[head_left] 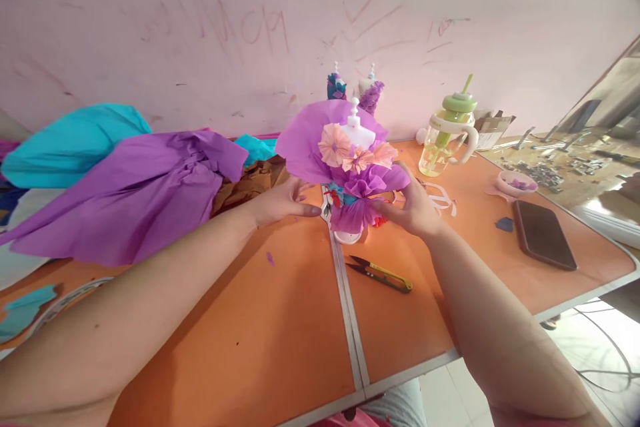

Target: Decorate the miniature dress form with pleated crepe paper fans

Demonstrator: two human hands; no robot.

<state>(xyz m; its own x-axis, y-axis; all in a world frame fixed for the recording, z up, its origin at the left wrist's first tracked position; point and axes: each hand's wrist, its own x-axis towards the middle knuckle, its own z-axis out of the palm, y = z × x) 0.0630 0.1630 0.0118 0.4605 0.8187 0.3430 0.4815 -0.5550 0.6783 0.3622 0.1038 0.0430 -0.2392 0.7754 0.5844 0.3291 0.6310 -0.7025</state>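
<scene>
A small white dress-form mannequin [357, 135] stands on the table, dressed in purple crepe paper [307, 140] with peach paper flowers [334, 145] across the chest. My right hand [415, 207] grips the gathered purple paper skirt [357, 203] from the right, thumb in front and fingers partly hidden behind. To the left, my left hand [287, 203] is beside the skirt, its thumb stretched out and apart from the fingers; some fingertips are hidden by the paper. A pair of scissors [325, 208] lies partly hidden near the left thumb. Yellow-handled thread snips [383, 273] lie in front of the mannequin.
Two smaller dressed forms [371, 90] stand behind, by the pink wall. Purple paper [145, 193], turquoise paper [75, 143] and brown paper [255, 180] heap up at left. On the right are a drink bottle [445, 140], a pink bowl [517, 183] and a phone [545, 233].
</scene>
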